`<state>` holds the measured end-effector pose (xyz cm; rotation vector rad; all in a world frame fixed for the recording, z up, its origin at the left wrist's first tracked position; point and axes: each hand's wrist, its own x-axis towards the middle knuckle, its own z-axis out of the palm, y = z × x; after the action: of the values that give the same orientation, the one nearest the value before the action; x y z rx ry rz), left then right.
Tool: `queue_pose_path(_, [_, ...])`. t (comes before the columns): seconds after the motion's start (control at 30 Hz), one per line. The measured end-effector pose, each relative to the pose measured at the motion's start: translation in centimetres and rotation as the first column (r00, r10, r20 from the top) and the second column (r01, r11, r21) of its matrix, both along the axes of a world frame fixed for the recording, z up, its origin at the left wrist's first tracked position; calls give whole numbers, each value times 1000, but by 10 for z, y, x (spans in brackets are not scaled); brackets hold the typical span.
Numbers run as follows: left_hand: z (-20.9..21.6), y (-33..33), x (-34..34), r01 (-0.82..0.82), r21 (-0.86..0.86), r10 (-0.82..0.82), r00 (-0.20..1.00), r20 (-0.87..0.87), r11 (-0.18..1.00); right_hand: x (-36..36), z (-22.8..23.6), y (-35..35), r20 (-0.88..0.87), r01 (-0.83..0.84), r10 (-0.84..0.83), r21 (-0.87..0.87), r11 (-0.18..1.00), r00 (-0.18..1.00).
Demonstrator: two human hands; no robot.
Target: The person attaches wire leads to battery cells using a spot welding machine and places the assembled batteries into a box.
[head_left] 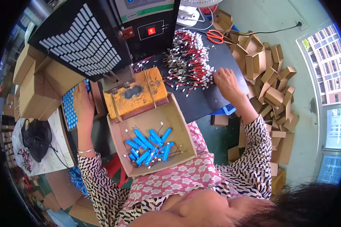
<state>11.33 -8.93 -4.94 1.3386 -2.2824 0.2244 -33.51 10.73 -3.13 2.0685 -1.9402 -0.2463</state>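
Observation:
My left hand (83,104) reaches over a shallow box (99,99) packed with upright blue battery cells (69,109). Its fingers are bent and close together at the box's far part, and whatever they grip is hidden. At the right edge of a heap of red and black wire leads with white plugs (189,56), my right hand (228,85) has its fingers curled in. What lies under those fingertips cannot be made out. In front of me, an open cardboard box (174,113) holds several loose blue batteries (153,145) with wires attached.
A worn orange sponge block (136,90) sits under the electrodes of a black machine (149,45) with a lit red switch. Orange-handled scissors (215,36) lie behind the lead heap. Small cardboard boxes (274,96) pile up at right. A black bag (37,140) lies at left.

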Motion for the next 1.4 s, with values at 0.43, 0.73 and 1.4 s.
queue_pose_path(0.43, [63, 29, -2, 75, 195, -8, 945, -328, 978, 12, 7, 0, 162, 210, -212, 29, 977, 964])
queue_pose_path(0.73, [59, 79, -74, 494, 354, -216, 774, -595, 794, 32, 31, 5, -214, 420, -401, 49, 906, 891])
queue_pose_path(1.4, [62, 87, -102, 455, 215, -248, 757, -605, 864, 165, 78, -54, 999, -133, -35, 34, 991, -3])
